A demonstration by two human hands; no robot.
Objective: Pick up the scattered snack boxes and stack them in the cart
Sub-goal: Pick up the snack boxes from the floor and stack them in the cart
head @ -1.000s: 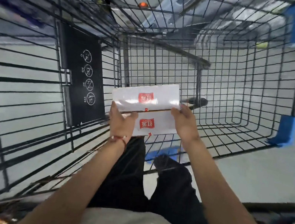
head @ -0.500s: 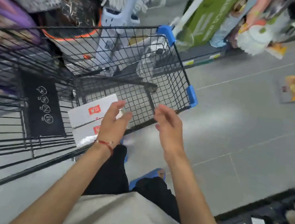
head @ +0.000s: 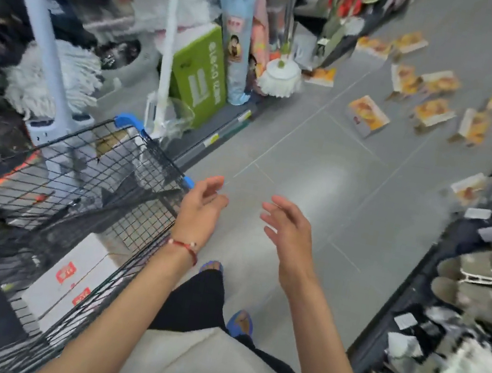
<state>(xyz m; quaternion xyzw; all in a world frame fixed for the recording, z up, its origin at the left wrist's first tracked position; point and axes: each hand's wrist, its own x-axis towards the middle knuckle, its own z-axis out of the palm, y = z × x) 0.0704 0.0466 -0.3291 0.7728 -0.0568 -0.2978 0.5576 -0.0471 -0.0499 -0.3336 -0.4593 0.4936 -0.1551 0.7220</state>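
Shop aisle, grey tile floor (head: 321,173), mops & cleaning gear on the left. The wire cart (head: 130,167) sits near left w/ two white boxes (head: 73,274) already inside, so a start's been made. Left hand (head: 202,208) & right hand (head: 289,232) hover beside the cart, fingers loosely spread, nothing in either. Ten or so orange snack boxes (head: 368,115) lie scattered far right, well apart from the cart, so most of the job's left.

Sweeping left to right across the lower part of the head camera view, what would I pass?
white boxes → left hand → right hand → grey slippers
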